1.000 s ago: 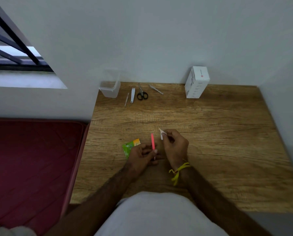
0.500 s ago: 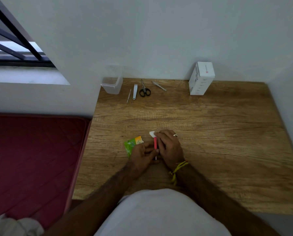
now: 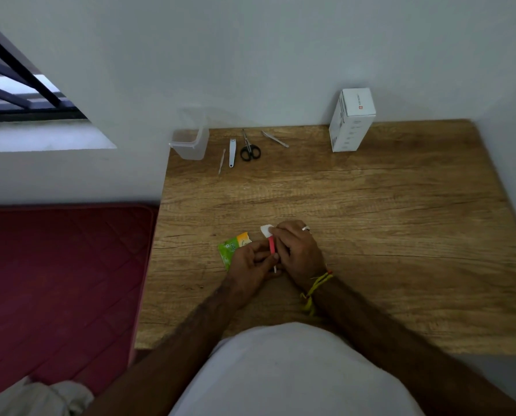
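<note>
My left hand (image 3: pixel 250 261) pinches a thin pink stick (image 3: pixel 271 246) near its lower end, holding it upright over the wooden table (image 3: pixel 385 220). My right hand (image 3: pixel 298 250) pinches a small white piece (image 3: pixel 266 230) and holds it against the stick's top end. The two hands touch each other. A green and yellow sachet (image 3: pixel 231 249) lies on the table just left of my left hand, partly hidden by it.
At the table's far edge stand a clear plastic container (image 3: pixel 190 145) and a white box (image 3: pixel 351 121). Between them lie a thin pick (image 3: pixel 221 162), nail clippers (image 3: pixel 232 153), black-handled scissors (image 3: pixel 248 148) and tweezers (image 3: pixel 275 139). A red mattress (image 3: pixel 55 280) lies left of the table.
My right hand brought the white piece down and left onto the top of the pink stick. The camera tilted so the far items sit higher in view.
</note>
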The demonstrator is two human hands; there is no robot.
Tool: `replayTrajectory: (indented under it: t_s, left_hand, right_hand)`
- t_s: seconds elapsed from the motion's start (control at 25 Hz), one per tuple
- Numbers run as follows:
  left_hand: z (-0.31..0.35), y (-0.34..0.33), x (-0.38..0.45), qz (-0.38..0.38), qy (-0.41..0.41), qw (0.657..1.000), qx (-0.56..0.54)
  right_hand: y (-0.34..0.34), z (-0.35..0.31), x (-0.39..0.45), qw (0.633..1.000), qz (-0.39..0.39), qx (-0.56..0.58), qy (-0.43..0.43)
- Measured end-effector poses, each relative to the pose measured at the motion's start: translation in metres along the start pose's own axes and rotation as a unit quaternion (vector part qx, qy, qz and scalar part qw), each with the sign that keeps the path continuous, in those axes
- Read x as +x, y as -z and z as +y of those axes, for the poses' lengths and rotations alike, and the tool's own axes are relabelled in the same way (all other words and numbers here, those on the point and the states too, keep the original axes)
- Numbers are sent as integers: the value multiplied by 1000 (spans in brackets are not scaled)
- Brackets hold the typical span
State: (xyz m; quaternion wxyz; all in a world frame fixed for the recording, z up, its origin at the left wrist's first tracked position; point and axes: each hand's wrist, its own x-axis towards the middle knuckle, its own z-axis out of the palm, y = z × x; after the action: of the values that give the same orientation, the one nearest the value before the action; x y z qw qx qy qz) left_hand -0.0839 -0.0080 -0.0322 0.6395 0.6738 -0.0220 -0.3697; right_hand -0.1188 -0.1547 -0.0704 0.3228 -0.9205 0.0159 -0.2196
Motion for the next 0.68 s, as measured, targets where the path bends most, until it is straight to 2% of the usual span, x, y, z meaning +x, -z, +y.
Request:
replayTrajectory:
  t_s: [0.32,0.68]
  left_hand:
    - [2,0,-2,-16,16,1000,-16]
    - [4,8,-5,-76,-6,997,10]
  right_hand:
    - [2,0,-4,999,10,-8,29]
    - [0,2,-1,1000,21,-5,3]
